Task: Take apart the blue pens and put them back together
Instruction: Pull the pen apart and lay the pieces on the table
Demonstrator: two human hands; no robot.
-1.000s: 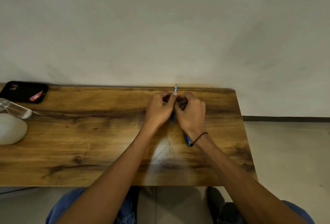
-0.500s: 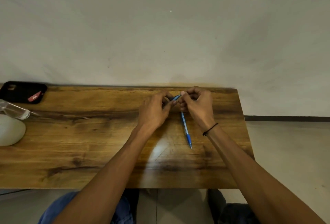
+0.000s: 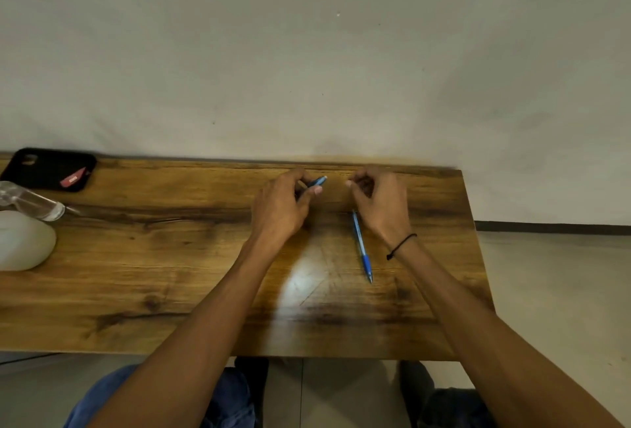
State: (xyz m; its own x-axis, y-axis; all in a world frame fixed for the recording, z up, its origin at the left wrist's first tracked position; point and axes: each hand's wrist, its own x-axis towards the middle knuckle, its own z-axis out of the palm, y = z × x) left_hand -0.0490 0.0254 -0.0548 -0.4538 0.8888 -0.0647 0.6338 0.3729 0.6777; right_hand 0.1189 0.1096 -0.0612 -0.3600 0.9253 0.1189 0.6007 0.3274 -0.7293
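Note:
My left hand grips a short blue pen part near the far edge of the wooden table; its pale end points right. My right hand hovers a little to the right of it, fingers curled in and thumb tip toward the part. Whether those fingers hold anything is hidden. A gap separates the two hands. A whole blue pen lies on the table below my right hand, tip toward me.
A black phone case lies at the table's far left corner. A clear plastic bottle and a white rounded object sit at the left edge. The wall runs right behind the table. Floor lies beyond the right edge.
My hands, joined on the pen part before, have pulled apart sideways. The part stays in my left hand. My right hand has lifted off the whole pen lying on the table.

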